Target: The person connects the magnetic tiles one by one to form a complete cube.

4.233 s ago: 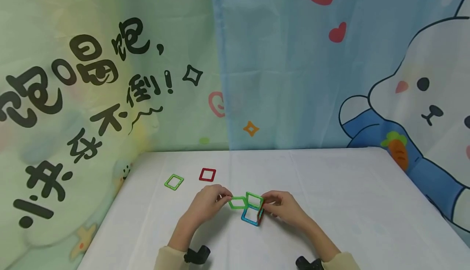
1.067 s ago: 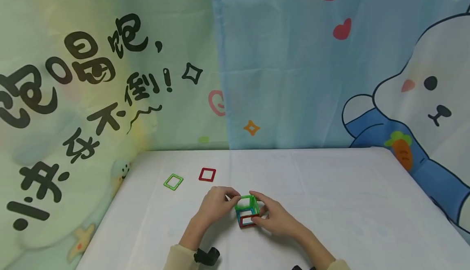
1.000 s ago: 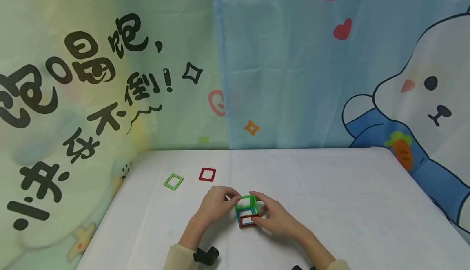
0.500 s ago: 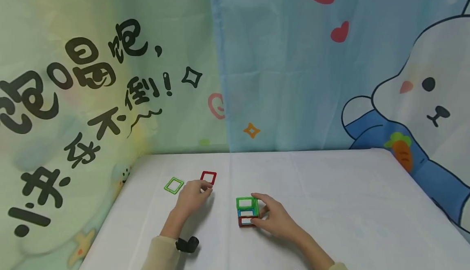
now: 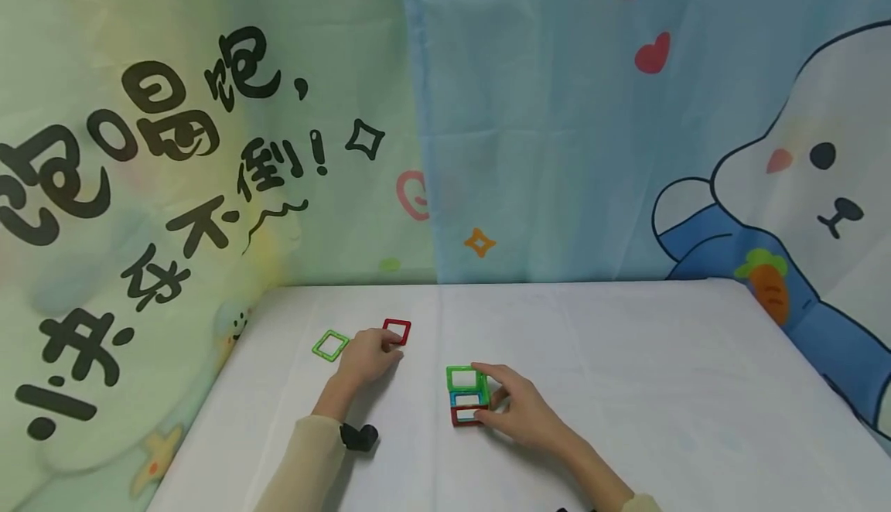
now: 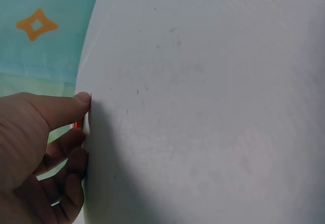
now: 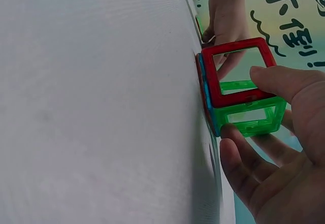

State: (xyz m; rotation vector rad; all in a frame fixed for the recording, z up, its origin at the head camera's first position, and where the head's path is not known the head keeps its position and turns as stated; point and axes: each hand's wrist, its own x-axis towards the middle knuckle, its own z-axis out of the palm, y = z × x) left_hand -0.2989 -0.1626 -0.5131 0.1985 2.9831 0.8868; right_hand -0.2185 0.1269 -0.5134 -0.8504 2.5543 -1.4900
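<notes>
A small open box of magnetic tiles stands on the white table, with green tiles (image 5: 464,390) at the back and side, blue within, and a red tile (image 7: 238,102) in front. My right hand (image 5: 522,411) grips its right side, thumb on the red tile and fingers against the green one. Farther left, my left hand (image 5: 367,356) reaches low over the table, its fingertips overlapping the near corner of a loose red square tile (image 5: 405,332). The left wrist view shows the left thumb (image 6: 63,109) stretched out, other fingers loosely bent, a red sliver behind them.
A loose green square tile (image 5: 322,355) lies just left of my left hand. The white cloth-covered table (image 5: 661,373) ends at a printed curtain (image 5: 529,148) along the back. Black wrist straps sit on the arms, the left strap (image 5: 358,438) showing most.
A green tile the left hand held now forms the box's back side. The left hand has let go and moved left to the loose red tile. The right hand keeps its grip on the box.
</notes>
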